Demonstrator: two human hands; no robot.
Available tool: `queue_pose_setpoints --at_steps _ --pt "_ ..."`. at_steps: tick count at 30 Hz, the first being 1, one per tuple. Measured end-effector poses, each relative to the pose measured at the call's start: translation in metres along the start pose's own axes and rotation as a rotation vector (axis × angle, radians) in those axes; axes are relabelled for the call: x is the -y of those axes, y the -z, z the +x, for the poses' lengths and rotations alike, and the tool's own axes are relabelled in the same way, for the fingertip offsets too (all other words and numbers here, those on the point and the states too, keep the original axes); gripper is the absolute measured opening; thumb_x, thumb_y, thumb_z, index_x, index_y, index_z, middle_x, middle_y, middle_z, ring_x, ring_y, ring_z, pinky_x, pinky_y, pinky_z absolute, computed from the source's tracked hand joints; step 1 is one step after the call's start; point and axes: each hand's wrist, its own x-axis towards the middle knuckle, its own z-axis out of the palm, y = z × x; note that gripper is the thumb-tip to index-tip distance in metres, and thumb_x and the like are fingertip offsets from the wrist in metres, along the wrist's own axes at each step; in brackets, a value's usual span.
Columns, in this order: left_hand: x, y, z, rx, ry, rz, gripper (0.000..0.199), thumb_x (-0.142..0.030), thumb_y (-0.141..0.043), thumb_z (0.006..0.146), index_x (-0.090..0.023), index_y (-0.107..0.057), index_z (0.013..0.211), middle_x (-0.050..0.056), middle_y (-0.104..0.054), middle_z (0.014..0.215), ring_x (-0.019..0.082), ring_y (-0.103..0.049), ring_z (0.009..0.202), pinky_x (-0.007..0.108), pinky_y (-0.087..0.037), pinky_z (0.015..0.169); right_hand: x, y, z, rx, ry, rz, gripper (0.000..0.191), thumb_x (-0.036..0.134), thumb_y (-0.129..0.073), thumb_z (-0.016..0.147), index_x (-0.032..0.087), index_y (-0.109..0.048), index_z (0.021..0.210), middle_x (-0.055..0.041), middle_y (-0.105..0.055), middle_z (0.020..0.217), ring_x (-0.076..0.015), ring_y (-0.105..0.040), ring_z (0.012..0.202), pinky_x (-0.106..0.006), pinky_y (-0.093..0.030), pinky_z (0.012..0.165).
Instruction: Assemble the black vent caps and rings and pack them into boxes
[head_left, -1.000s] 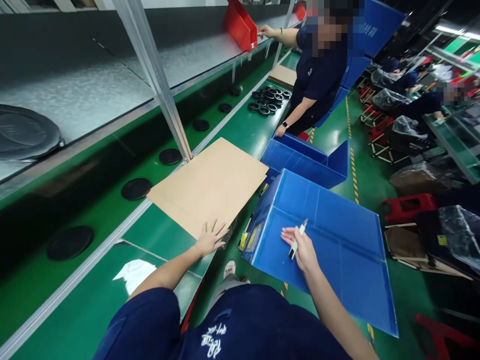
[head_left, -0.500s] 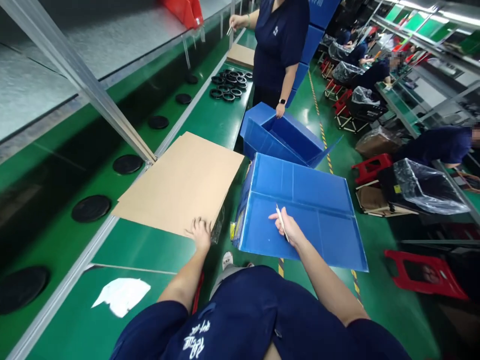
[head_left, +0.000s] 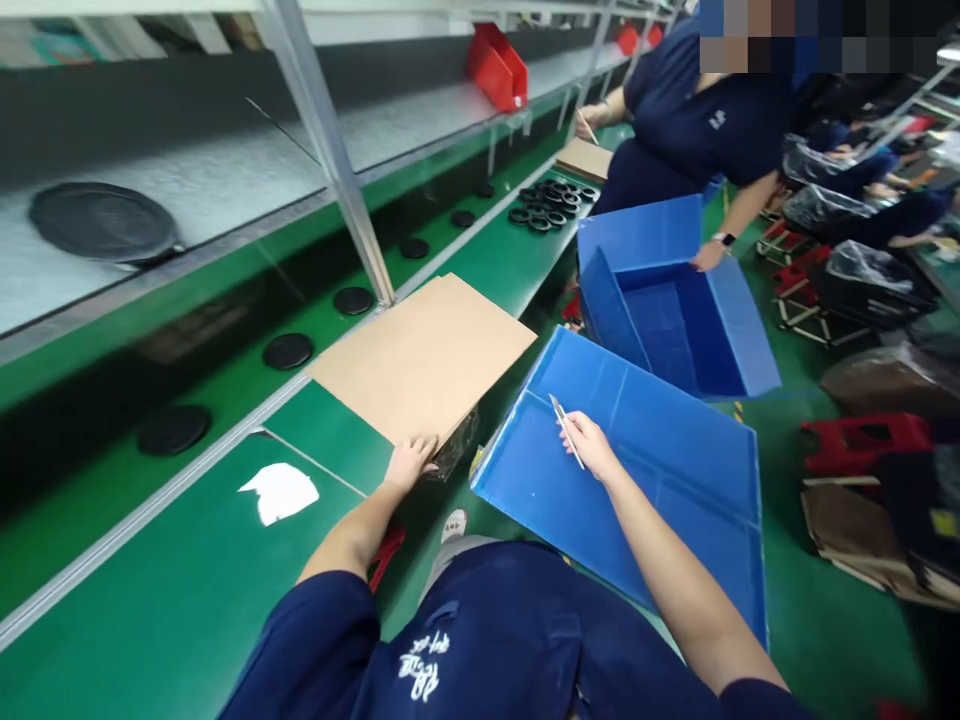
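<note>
My left hand (head_left: 411, 464) is at the near corner of a stack of brown cardboard sheets (head_left: 427, 355) on the green bench. Its fingers lie over the edge and appear closed on it. Below that corner hangs some clear plastic wrap (head_left: 459, 445). My right hand (head_left: 589, 447) is wrapped around a slim, light-handled craft knife (head_left: 568, 432), its pointed tip facing up and away from me. The knife is over a closed blue box (head_left: 675, 440) to the right of the bench.
An open blue box (head_left: 675, 310) stands beyond, with a co-worker's hand (head_left: 707, 256) on its rim. Black rings (head_left: 551, 205) lie on the far bench. A torn white sheet (head_left: 279, 492) is at left. A metal post (head_left: 330, 150) rises behind the cardboard.
My view has swung left. My left hand's fingers, spread on the cardboard before, are now drawn together at its corner. The open blue box has been turned and tilted by the co-worker.
</note>
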Motion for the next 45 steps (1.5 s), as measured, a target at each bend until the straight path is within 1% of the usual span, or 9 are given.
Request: queue_pose_setpoints --at_steps 5,8,11,16,22,29,32,38,45 --pt "-0.02 0.005 0.025 -0.037 0.011 -0.004 0.093 -0.044 -0.084 0.08 -0.028 -0.041 0.161 0.023 -0.059 0.136 0.042 -0.053 0.127 0.054 -0.041 0.11 0.0 0.014 0.011 -0.011 -0.008 0.129 0.065 0.077 -0.069 0.073 0.017 -0.067 0.098 -0.0026 -0.065 0.076 -0.0144 -0.06 0.062 -0.027 -0.052 0.054" --pt "-0.027 0.002 0.047 -0.062 -0.068 0.006 0.093 -0.047 -0.086 0.076 -0.039 -0.043 0.158 0.017 -0.043 0.16 0.045 -0.034 0.148 0.069 -0.017 0.121 0.0 0.012 0.007 -0.02 -0.035 0.185 0.067 0.078 -0.072 0.072 0.017 -0.069 0.1 -0.0038 -0.066 0.078 -0.0151 -0.061 0.063 -0.028 -0.054 0.056" --pt "-0.03 0.001 0.07 -0.055 -0.26 -0.022 0.09 -0.054 -0.083 0.079 -0.036 -0.043 0.158 0.015 -0.031 0.169 0.042 -0.018 0.158 0.073 -0.001 0.122 0.0 0.012 -0.007 -0.023 -0.07 0.206 0.065 0.077 -0.073 0.073 0.018 -0.071 0.101 -0.0047 -0.067 0.08 -0.0156 -0.062 0.065 -0.029 -0.056 0.058" --pt "-0.032 0.003 0.089 -0.064 -0.217 -0.155 0.08 -0.041 -0.083 0.082 -0.029 -0.05 0.154 0.016 -0.041 0.164 0.039 -0.029 0.154 0.068 -0.008 0.125 -0.002 0.023 -0.034 -0.077 -0.117 0.234 0.062 0.074 -0.074 0.075 0.018 -0.071 0.102 -0.0044 -0.067 0.08 -0.0152 -0.062 0.066 -0.029 -0.055 0.059" --pt "-0.043 0.012 0.082 -0.119 -0.123 -0.235 0.062 -0.044 -0.071 0.091 -0.026 -0.058 0.149 0.021 -0.06 0.139 0.041 -0.049 0.131 0.064 -0.02 0.122 -0.005 0.029 -0.049 -0.1 -0.098 0.08 0.057 0.072 -0.063 0.085 0.019 -0.069 0.103 -0.0042 -0.069 0.079 -0.016 -0.063 0.065 -0.028 -0.052 0.058" --pt "-0.077 0.062 0.074 -0.356 0.139 -0.818 0.049 -0.048 -0.044 0.103 -0.015 -0.071 0.127 0.018 -0.07 0.125 0.033 -0.059 0.126 0.051 -0.038 0.117 0.016 0.015 0.002 -0.041 0.233 -0.773 0.04 0.03 -0.046 0.104 0.027 -0.066 0.138 -0.0091 -0.072 0.108 -0.0243 -0.066 0.1 -0.034 -0.051 0.089" --pt "-0.108 0.082 0.046 -0.347 0.047 -0.954 0.053 -0.053 -0.041 0.104 -0.019 -0.068 0.133 0.012 -0.072 0.126 0.028 -0.066 0.12 0.042 -0.049 0.109 0.033 -0.002 0.032 0.026 0.254 -0.972 0.045 0.025 -0.041 0.107 0.03 -0.062 0.146 -0.0102 -0.07 0.107 -0.0243 -0.063 0.103 -0.032 -0.049 0.089" --pt "-0.168 0.086 -0.003 -0.289 -0.234 -0.91 0.063 -0.056 -0.055 0.098 -0.022 -0.054 0.151 0.015 -0.04 0.164 0.034 -0.042 0.15 0.051 -0.036 0.123 0.059 -0.015 0.056 0.133 0.302 -1.182 0.047 0.018 -0.036 0.106 0.028 -0.064 0.143 -0.0111 -0.07 0.113 -0.0233 -0.063 0.104 -0.03 -0.048 0.085" --pt "-0.175 0.09 -0.01 -0.339 -0.201 -0.707 0.057 -0.051 -0.051 0.102 -0.024 -0.052 0.152 0.016 -0.039 0.165 0.036 -0.046 0.146 0.056 -0.042 0.118 0.076 -0.009 0.05 0.205 0.308 -1.266 0.047 0.012 -0.042 0.102 0.027 -0.068 0.137 -0.0115 -0.072 0.116 -0.025 -0.066 0.106 -0.031 -0.049 0.084"
